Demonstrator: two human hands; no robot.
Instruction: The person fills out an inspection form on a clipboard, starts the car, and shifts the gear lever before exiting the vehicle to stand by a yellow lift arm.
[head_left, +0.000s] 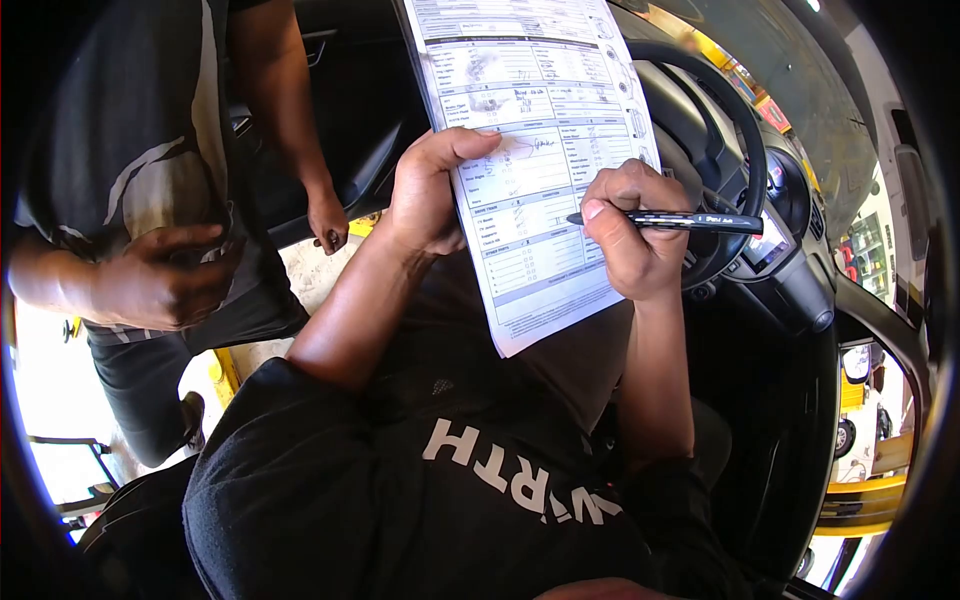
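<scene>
A printed checklist form [548, 285] with handwritten entries and dark smudges is propped up in front of my chest, in front of the steering wheel. My left hand [430, 190] grips its left edge, thumb on top of the sheet and the other fingers hidden behind. In my right hand [635, 230] is a black pen [705, 222], pinched between thumb and fingers. Its tip points left, right at the form's lower middle rows, close to a few handwritten marks.
Behind the form stands a car steering wheel [755, 120], with a lit screen [768, 245] on the dashboard to its right. A person in a dark shirt [125, 130] stands close at the left, one hand [165, 275] before the belly. A yellow post [860, 510] shows outside at lower right.
</scene>
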